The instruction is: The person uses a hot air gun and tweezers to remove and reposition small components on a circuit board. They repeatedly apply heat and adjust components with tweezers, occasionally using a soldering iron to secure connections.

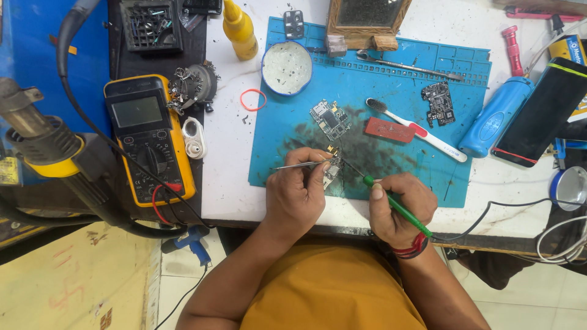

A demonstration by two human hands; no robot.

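Mat point(287, 165) lies on bench. On mat: tin point(287, 67) rear left, board point(329, 118) centre, toothbrush point(416, 129) right of board. Multimeter point(148, 138) left of mat.

Bright, even light falls from above; shadows are soft and short. The white table point(235, 177) glares slightly at the far right. Focus is sharp centrally, with wide-angle bending at the left edge.

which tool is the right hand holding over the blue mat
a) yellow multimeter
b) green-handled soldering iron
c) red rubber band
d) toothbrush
b: the right hand grips the green-handled soldering iron, its tip aimed at the small board by the left hand with tweezers.
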